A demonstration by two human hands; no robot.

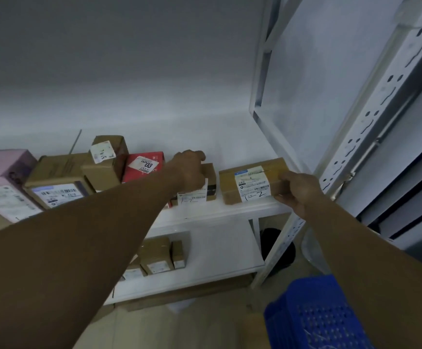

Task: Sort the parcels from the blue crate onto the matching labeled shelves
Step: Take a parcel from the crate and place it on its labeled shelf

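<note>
Head view, both arms reaching to the upper shelf (217, 210) of a white metal rack. The right hand (299, 191) grasps the right end of a long brown parcel (252, 181) – thumb on its top face, fingers wrapped under its front edge. This parcel lies flat at the shelf's right end, close to the front edge, and its white label bears the handwritten mark "1-2". Just beside it to the left stands a small brown parcel (211, 180) with a white label on its front (the writing is too blurred to read). The left hand (191, 170) rests on this one, fingers curled over its top and clasping it. Further left along the same shelf sit a red box (144, 165) marked "03", several stacked brown cartons and, at the left end, a pink box (0, 167). On the lower shelf (217, 250), two small brown boxes (157, 255) stand side by side near its front edge. A blue crate (315, 318) – perforated plastic – occupies the floor at lower right, beneath the right forearm.
</note>
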